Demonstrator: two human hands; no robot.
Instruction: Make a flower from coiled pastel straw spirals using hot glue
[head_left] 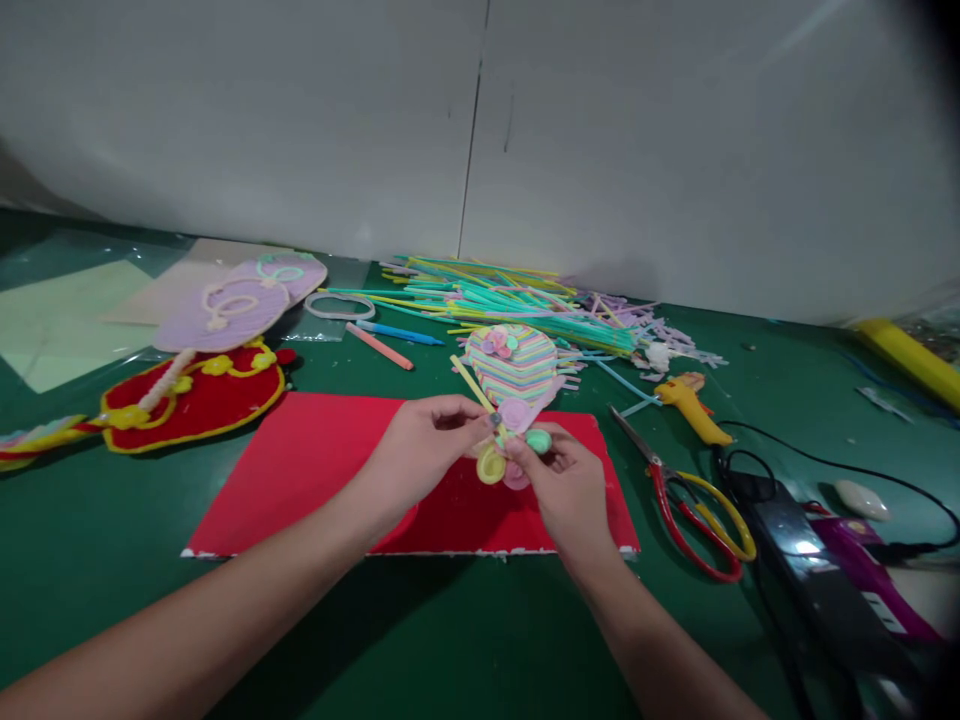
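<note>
pastel flower (pixel 514 415), one, left grip (pixel 429 437), right grip (pixel 571 484), both pinching it, one red board (pixel 315 455) below

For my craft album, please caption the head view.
Left hand and right hand hold a flower-shaped piece above a red board, scissors nearby.

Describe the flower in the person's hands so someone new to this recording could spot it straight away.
Start at the green table and find the red board lying on it. Over that board, the left hand and right hand meet at a small flower. Its round petals in yellow, pink, lilac and green set it apart from the striped piece just beyond it.
</note>
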